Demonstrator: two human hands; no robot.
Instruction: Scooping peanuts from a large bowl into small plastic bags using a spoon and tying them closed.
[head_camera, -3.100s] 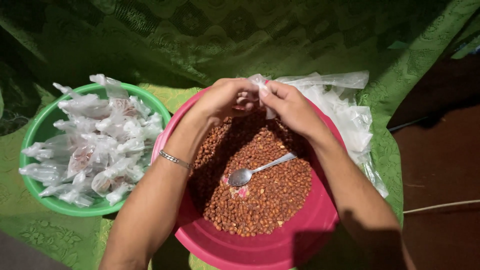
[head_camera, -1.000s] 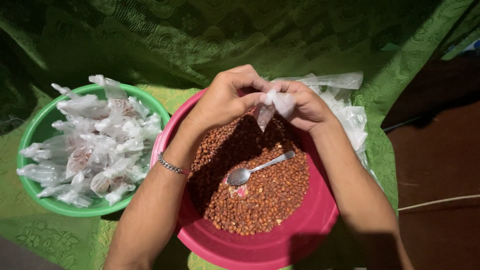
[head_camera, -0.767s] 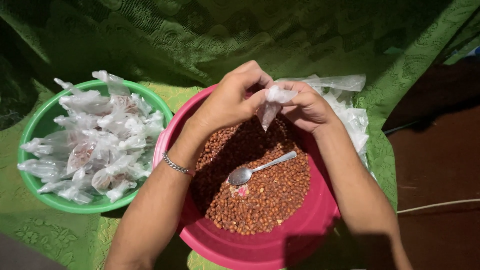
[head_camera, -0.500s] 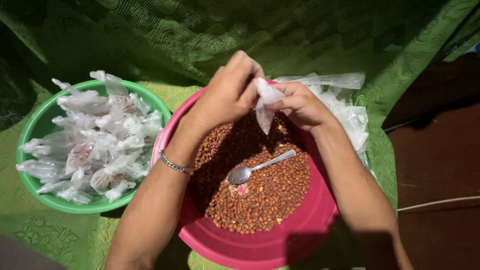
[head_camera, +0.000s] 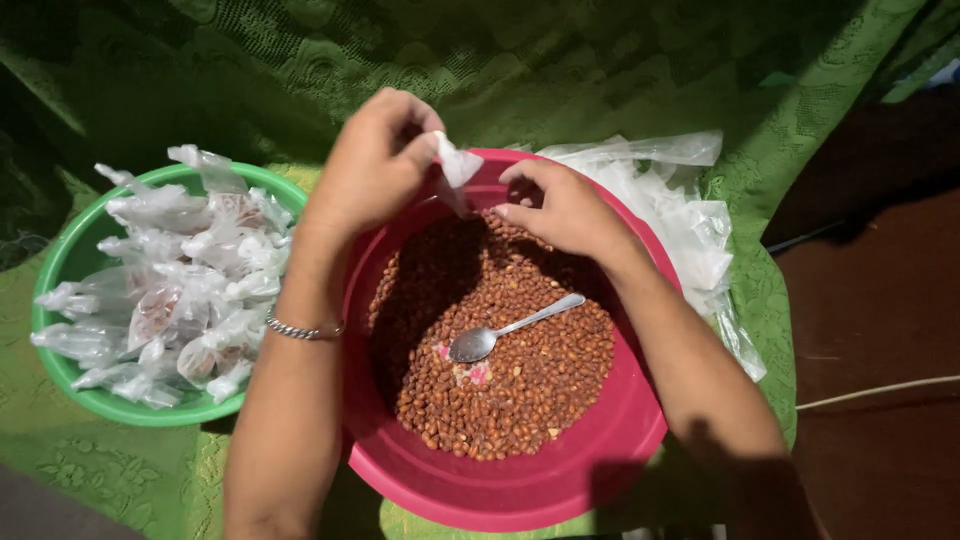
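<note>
Above the pink bowl (head_camera: 560, 490), left hand (head_camera: 370, 165) pinching small plastic bag (head_camera: 455, 165), right hand (head_camera: 565, 205) half-curled beside it.

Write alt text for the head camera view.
Two bare hands, left hand and right hand, hold a small clear plastic bag above a pink basin of peanuts with a metal spoon. A green bowl of filled tied bags sits left.

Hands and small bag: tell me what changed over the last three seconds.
The left hand lifted and pulled the small bag up and leftward; it now pinches it alone. The right hand has let go and rests just beside it. Spoon, peanuts, pink basin and green basin of filled bags stayed put.
</note>
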